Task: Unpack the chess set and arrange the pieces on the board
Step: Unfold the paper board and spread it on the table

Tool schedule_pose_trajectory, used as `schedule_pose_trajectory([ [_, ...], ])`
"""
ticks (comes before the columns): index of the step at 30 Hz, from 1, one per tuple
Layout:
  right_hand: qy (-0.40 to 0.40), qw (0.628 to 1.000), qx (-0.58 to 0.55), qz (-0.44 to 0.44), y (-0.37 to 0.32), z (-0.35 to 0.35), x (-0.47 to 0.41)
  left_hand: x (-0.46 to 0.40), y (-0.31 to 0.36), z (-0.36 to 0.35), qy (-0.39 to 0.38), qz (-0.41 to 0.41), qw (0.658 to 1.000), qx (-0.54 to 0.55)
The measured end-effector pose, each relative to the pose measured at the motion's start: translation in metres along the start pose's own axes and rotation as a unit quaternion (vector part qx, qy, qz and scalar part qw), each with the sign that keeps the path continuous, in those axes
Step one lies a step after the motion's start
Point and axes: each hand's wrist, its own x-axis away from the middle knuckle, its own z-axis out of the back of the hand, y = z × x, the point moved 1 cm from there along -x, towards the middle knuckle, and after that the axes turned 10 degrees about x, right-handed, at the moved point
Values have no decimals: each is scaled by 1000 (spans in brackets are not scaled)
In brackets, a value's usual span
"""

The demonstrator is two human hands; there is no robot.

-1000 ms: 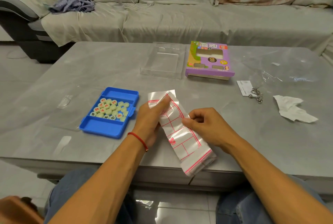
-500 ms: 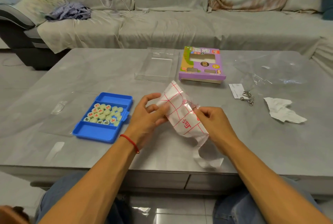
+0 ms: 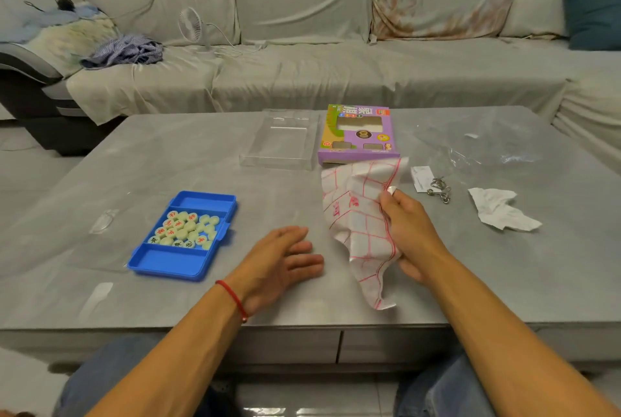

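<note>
Over grey table, right hand gripping board sheet.

- The grey tabletop is carrying a blue tray of round pieces.
- A clear lid and purple box are sitting side by side farther back.
- Crumpled paper, a metal ring puzzle, a small card and clear plastic wrap are lying at the right.

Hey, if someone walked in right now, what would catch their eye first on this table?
Probably the red-gridded paper board, half unfolded and crumpled in the grip of the right hand near the table's middle. Next, the blue tray to the left, its middle compartment full of pale round pieces. The left hand lies open between them.
</note>
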Motion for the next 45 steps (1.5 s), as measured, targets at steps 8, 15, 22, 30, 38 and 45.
schedule_pose_trajectory([
  [8,9,988,149,40,-5,9,-2,6,-9,-40,-155,39,976,150],
  [15,111,929,323,144,10,11,-3,12,-7,-40,-104,-73,991,52],
  [22,138,933,308,125,8,21,-9,16,13,-21,-53,-93,994,-3],
  [30,156,910,382,46,24,57,-23,0,54,34,135,-177,905,-363],
  [38,99,884,457,20,39,51,-34,-8,57,25,230,-344,645,-642],
  [45,150,678,708,131,16,30,-32,-44,10,7,16,-217,556,-802],
])
